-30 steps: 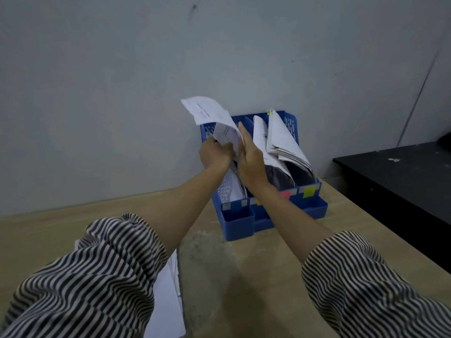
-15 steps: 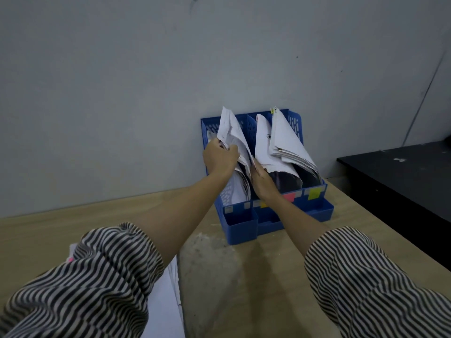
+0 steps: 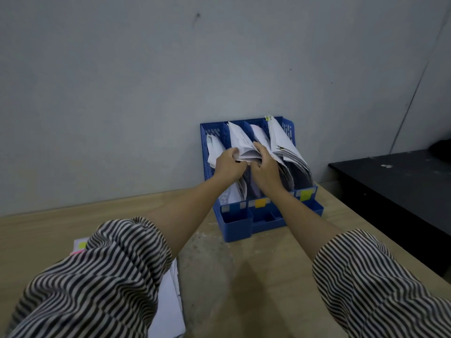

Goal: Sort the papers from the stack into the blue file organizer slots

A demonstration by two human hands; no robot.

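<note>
A blue file organizer [image 3: 238, 226] stands against the wall on the wooden table, its slots full of leaning white papers. My left hand [image 3: 229, 165] and my right hand [image 3: 266, 165] both grip a curled bundle of papers [image 3: 241, 142] in the second slot from the left. More papers fill the right slots [image 3: 283, 142], and a few sheets sit in the leftmost slot [image 3: 214, 150]. The stack of papers [image 3: 168, 303] lies on the table near me, mostly hidden under my left striped sleeve.
Coloured sticky labels [image 3: 260, 203] mark the organizer's front. A black table [image 3: 395, 186] stands to the right, lower than the wooden table [image 3: 244, 289]. A grey wall rises right behind the organizer.
The sheet my left hand held up has gone down into the second slot. My right hand has moved up from between the slots and now grips the same bundle.
</note>
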